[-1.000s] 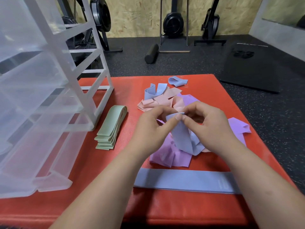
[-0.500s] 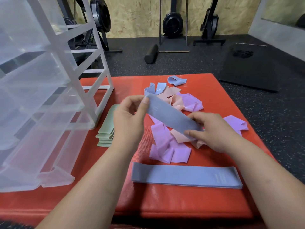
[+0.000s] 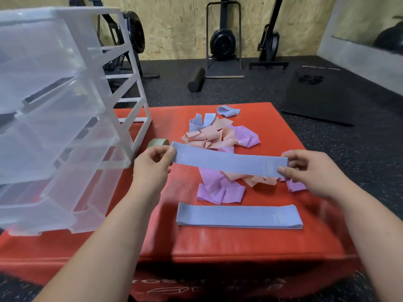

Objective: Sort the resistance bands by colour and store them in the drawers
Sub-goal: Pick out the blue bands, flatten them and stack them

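A blue resistance band [image 3: 226,160] is stretched flat in the air between both hands. My left hand [image 3: 152,165] pinches its left end and my right hand [image 3: 309,173] pinches its right end. Below it, near the front of the red mat [image 3: 218,243], lies a flat stack of blue bands [image 3: 238,216]. Behind the held band sits a loose heap of pink bands [image 3: 208,136] and purple bands [image 3: 220,188], with two more blue bands [image 3: 201,122] at its far side. The clear plastic drawer unit [image 3: 54,118] stands at the left, drawers pulled out.
A green band stack [image 3: 158,142] lies beside the drawer unit, mostly hidden by my left hand. Beyond the mat are a black foam roller [image 3: 196,79], a black floor mat [image 3: 320,99] and exercise machines against the wooden wall.
The crumpled blue band I held over the heap has been pulled out straight between my hands. The view has dipped and shifted, so the drawer unit looks larger.
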`<state>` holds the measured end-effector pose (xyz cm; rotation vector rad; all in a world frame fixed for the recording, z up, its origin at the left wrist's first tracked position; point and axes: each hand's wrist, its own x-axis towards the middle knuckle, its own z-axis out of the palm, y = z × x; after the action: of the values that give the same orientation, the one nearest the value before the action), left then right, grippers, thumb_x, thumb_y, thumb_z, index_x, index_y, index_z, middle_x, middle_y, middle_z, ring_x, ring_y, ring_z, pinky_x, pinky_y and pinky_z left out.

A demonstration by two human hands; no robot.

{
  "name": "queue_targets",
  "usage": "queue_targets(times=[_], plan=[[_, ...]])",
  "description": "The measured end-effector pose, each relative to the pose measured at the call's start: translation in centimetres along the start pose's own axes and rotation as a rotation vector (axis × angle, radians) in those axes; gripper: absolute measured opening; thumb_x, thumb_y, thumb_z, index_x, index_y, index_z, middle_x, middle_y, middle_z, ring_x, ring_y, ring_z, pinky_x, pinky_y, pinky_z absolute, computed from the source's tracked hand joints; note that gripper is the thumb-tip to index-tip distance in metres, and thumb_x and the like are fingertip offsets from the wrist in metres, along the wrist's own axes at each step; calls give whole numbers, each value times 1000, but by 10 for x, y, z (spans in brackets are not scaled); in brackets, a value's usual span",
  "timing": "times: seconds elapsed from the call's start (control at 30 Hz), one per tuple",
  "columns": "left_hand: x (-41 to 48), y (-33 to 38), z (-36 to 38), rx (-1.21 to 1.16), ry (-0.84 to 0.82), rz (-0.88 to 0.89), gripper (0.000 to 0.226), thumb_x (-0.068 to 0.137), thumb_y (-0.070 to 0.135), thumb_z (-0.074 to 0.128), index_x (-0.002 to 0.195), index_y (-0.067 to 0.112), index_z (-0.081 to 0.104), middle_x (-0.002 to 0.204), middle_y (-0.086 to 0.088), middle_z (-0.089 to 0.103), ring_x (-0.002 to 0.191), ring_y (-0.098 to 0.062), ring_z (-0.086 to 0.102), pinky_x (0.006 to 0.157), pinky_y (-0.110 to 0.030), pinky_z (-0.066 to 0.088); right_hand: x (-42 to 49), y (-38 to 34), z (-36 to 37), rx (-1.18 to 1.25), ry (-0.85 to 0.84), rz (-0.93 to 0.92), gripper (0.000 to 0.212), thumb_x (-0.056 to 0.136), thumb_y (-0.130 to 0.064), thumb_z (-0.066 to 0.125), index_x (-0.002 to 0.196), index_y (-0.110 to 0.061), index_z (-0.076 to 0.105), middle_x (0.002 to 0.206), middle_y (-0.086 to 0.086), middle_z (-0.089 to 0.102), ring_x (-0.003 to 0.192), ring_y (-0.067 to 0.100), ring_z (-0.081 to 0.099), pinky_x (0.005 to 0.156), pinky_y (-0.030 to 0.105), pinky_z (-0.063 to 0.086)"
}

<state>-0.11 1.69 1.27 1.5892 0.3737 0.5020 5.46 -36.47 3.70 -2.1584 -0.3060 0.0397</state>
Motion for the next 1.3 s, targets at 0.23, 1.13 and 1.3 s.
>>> queue_targets(times=[0.23, 1.13, 1.3], plan=[[-27, 1, -12, 210, -127, -52, 12, 94, 22, 79, 88, 11, 76, 73, 1, 66, 69, -12, 57, 68, -31, 47, -35, 4, -2, 164, 78, 179, 23, 92, -12, 79, 114, -13, 70, 81, 6, 80, 74, 27, 75, 66, 26, 54], [-78, -15, -15, 857, -210, 118, 9, 86, 31, 73, 84, 31, 64, 71, 9, 71, 70, -14, 68, 65, -33, 55, -67, 19, 26, -448, 48, 244, 10, 81, -27, 82, 86, -25, 72, 73, -11, 73, 71, 5, 65, 58, 22, 38], [-74, -16, -16, 866, -232, 103, 12, 83, 25, 74, 91, 29, 66, 71, 7, 72, 68, -11, 68, 64, -32, 53, -64, 20, 24, -488, 36, 257, 13, 78, -30, 83, 84, -28, 71, 77, -11, 71, 78, 14, 66, 67, 29, 44]])
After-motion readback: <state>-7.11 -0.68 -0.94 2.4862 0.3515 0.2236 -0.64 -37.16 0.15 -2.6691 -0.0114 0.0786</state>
